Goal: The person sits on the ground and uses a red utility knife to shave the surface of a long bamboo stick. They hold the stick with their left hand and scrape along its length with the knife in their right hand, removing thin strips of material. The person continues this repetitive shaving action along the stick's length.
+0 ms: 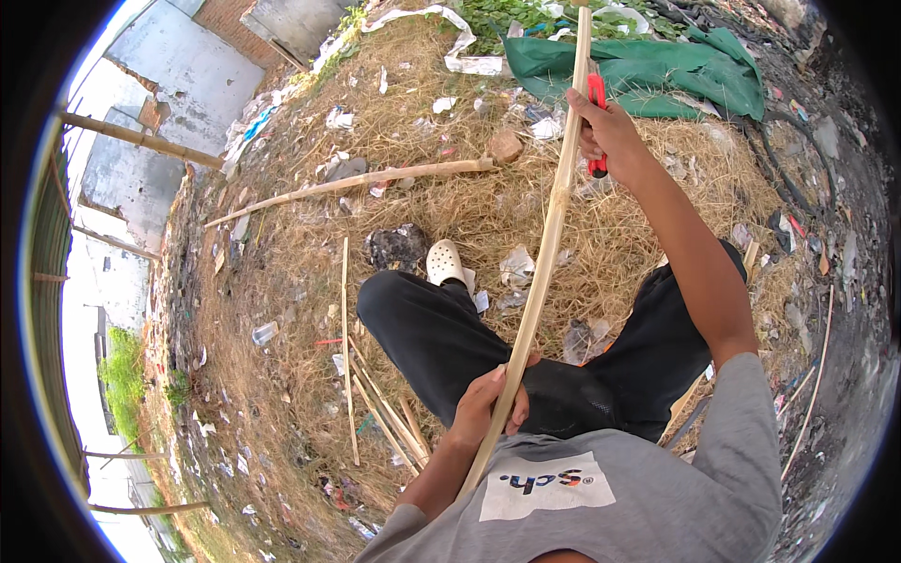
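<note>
Visibly smooth, long bamboo strip (547,244), left grip (480,398) clasping it, right grip (612,137) wrapped round slim red cutter (597,89)

Pole (549,230): bamboo is showing a smooth, faintly glossy face
Cutter (598,103): plastic is looking smooth and glossy
Clog (445,261): moulded plastic is looking smooth, matt
Trousers (404,319): soft cloth is looking matt
Shirt (685,488): matt cloth is carrying a smoother print (587,483)
Tarp (657,70): creased sheeting is looking matt
Wall (192,70): rough plaster is flaking

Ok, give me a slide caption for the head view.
Left fingers grip a long pale strip while right fingers hold a red cutter beside it, above littered dry grass.
</note>
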`<action>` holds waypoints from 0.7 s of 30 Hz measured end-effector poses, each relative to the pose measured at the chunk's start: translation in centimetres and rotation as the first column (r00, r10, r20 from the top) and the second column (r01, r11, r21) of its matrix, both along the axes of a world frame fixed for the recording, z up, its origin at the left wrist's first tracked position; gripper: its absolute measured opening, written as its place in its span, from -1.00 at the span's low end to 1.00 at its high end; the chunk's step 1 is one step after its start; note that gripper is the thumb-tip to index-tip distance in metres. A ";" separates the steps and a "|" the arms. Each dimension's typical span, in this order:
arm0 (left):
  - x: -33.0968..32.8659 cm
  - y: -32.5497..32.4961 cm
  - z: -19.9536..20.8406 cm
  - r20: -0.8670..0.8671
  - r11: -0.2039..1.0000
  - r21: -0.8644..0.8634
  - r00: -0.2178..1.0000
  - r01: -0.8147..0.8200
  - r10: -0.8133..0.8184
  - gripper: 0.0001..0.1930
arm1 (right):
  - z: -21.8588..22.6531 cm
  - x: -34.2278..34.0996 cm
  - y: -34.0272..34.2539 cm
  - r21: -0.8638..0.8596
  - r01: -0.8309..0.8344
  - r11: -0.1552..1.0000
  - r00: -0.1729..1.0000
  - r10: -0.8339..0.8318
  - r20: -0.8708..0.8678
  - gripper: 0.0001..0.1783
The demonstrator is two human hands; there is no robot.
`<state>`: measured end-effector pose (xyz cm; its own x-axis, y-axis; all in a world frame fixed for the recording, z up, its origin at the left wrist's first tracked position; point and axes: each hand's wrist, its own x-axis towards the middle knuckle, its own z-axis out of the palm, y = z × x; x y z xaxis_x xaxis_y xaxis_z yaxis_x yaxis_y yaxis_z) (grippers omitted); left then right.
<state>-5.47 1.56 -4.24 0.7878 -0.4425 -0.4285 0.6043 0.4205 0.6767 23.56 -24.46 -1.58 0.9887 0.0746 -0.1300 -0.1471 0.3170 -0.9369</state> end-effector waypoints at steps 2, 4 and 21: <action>-1.1 0.4 -0.4 0.011 0.998 -0.057 1.000 0.009 -0.008 -0.52 | -0.8 1.3 -0.6 0.030 0.015 0.999 1.000 -0.015 0.004 -0.50; -0.8 0.9 -0.7 0.002 0.998 -0.057 1.000 -0.005 0.005 -0.51 | -1.5 1.4 -0.7 0.017 0.013 1.000 1.000 -0.013 -0.006 -0.47; 2.6 0.9 3.6 0.376 0.772 0.570 0.925 -0.281 0.059 -0.51 | -1.4 -12.9 7.8 -0.871 0.390 0.300 0.654 0.575 0.491 -0.15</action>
<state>-2.88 2.44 -0.60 0.9629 -0.0235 -0.2690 0.2669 -0.0683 0.9613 10.68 -16.71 -3.01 0.7601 0.4923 0.4241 0.6346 -0.7027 -0.3218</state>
